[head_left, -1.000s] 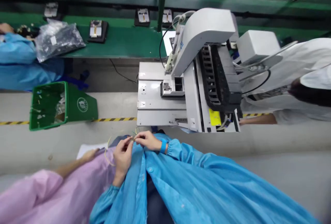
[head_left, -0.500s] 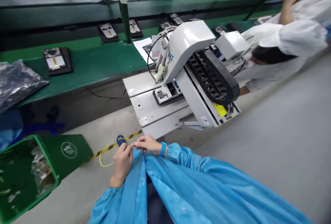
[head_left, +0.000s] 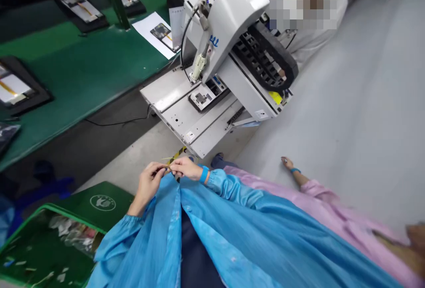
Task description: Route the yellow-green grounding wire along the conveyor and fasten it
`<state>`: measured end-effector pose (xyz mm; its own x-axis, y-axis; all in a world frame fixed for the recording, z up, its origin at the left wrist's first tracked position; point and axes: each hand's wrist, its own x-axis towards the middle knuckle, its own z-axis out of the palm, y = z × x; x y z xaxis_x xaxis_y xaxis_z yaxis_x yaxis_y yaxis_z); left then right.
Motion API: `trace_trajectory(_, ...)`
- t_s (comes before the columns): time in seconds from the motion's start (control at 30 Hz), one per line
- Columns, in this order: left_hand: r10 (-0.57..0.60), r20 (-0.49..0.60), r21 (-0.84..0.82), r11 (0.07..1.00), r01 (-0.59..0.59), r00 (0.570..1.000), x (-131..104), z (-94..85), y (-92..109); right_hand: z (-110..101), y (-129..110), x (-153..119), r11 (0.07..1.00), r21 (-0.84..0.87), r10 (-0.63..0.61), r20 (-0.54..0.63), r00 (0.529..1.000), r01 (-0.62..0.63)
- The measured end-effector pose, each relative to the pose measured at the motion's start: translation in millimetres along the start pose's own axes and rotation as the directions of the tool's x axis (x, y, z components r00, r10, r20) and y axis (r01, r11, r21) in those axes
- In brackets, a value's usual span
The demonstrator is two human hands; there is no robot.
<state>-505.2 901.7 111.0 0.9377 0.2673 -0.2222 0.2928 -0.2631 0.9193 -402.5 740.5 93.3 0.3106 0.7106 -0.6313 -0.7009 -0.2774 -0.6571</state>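
My left hand (head_left: 151, 181) and my right hand (head_left: 185, 168) meet in front of my blue smock, fingertips pinched close together. A thin yellow cord (head_left: 168, 159) shows at the fingers, and both hands seem closed on it. A blue band (head_left: 204, 173) circles my right wrist. Beyond my hands stands a white machine (head_left: 237, 11) over a grey metal plate (head_left: 169, 119), where an opened device (head_left: 204, 96) lies.
A green bench (head_left: 73, 75) with opened devices (head_left: 79, 8) runs along the left. The green bin (head_left: 102, 199) holds scraps at lower left. A person in pink (head_left: 318, 195) is close on my right; another in white (head_left: 308, 35) is behind the machine.
The view has shifted, and the machine and bench appear nearer. The yellow cord's wide loop no longer shows beside my left hand. A person in pink has come into view at the right.
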Motion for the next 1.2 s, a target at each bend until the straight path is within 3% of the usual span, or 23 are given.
trace_trajectory(0.23, 0.045, 0.013, 0.155, 0.987, -0.047, 0.999, 5.9, -9.6, 4.1, 12.0, 10.8, 6.9, 0.954, -0.235, -0.222, -0.139, 0.965, 0.186)
trace_trajectory(0.4, 0.085, 0.025, 0.125, 0.988, -0.087, 0.996, 13.3, -13.0, 3.4, 20.1, 18.2, 3.6, 0.982, -0.036, -0.188, -0.138, 0.972, 0.185)
trace_trajectory(0.53, -0.012, -0.03, 0.074, 0.997, 0.014, 0.999, 7.0, -14.6, 1.3, 35.4, 21.7, 3.3, 0.975, 0.067, -0.195, -0.191, 0.962, 0.211)
trace_trajectory(0.67, -0.142, -0.146, 0.042, 0.988, 0.149, 0.979, -2.5, -14.3, -6.9, 55.5, 23.7, 9.4, 0.955, -0.152, -0.289, -0.295, 0.911, 0.253)
trace_trajectory(0.83, -0.333, -0.218, -0.108, 0.943, 0.316, 0.918, -5.4, -13.1, -21.4, 80.2, 24.0, 8.1, 0.832, -0.505, -0.438, -0.339, 0.833, 0.231)
trace_trajectory(1.0, -0.493, -0.101, -0.342, 0.833, 0.435, 0.864, -5.5, -12.7, -30.3, 94.2, 25.4, 5.0, 0.659, -0.719, -0.572, -0.291, 0.767, 0.219)
trace_trajectory(1.2, -0.367, 0.081, -0.354, 0.859, 0.371, 0.927, -15.5, -26.9, -26.4, 89.5, 27.9, 3.5, 0.8, -0.565, -0.48, -0.398, 0.782, 0.203)
